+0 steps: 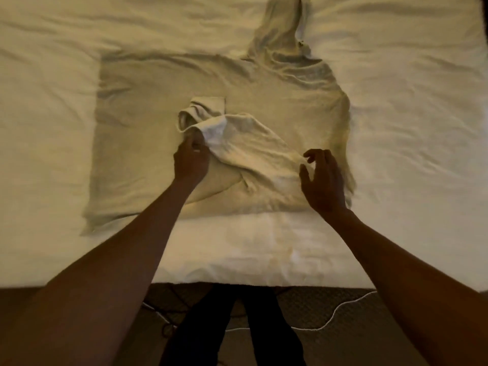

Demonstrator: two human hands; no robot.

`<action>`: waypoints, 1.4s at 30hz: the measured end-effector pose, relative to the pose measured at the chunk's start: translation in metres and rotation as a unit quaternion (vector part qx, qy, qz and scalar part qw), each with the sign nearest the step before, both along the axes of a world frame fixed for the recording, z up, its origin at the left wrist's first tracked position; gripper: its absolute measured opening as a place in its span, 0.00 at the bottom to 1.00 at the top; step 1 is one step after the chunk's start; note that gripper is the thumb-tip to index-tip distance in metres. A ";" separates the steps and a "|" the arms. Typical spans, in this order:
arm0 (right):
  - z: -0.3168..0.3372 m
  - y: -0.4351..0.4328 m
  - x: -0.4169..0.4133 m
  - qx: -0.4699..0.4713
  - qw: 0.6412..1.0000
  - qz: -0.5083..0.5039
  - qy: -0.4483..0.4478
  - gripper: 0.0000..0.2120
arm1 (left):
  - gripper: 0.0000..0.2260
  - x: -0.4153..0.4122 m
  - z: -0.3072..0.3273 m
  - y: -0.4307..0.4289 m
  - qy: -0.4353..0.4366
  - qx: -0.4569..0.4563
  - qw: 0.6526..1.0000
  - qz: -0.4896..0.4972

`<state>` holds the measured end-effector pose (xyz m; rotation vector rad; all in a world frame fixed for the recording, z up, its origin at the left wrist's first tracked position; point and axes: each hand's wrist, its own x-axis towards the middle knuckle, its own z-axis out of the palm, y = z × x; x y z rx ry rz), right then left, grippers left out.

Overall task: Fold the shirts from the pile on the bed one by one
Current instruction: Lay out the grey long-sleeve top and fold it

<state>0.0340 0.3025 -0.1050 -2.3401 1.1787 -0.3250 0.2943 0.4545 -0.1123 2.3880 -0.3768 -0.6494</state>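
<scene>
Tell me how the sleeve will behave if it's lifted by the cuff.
Likely floppy: the sleeve sags and wrinkles away from the cuff that the left hand pinches. Probably light, since a pinch holds it up. Cloth on cloth, it should drag across the shirt rather than slide.

shirt (148, 128): beige, perhaps | sheet (409, 128): cream-white | cable (340, 311): white

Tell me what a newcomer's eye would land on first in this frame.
A pale long-sleeved shirt lies spread across the middle of the bed. One sleeve is folded over its front, where the left hand pinches the cuff; the right hand is at the sleeve's shoulder end, its grip unclear. The other sleeve stretches away up the bed.
</scene>
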 end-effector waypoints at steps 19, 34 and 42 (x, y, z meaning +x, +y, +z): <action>-0.011 0.197 0.224 0.101 0.849 0.439 0.275 0.19 | 0.15 0.098 -0.005 0.280 -0.093 0.232 0.920 -0.303; -0.020 0.122 0.218 0.222 0.925 0.235 0.198 0.20 | 0.11 0.205 0.022 0.196 0.029 0.170 0.980 -0.098; -0.025 0.108 0.208 0.191 0.894 0.279 0.293 0.17 | 0.16 0.183 -0.009 0.214 0.068 0.176 0.982 0.023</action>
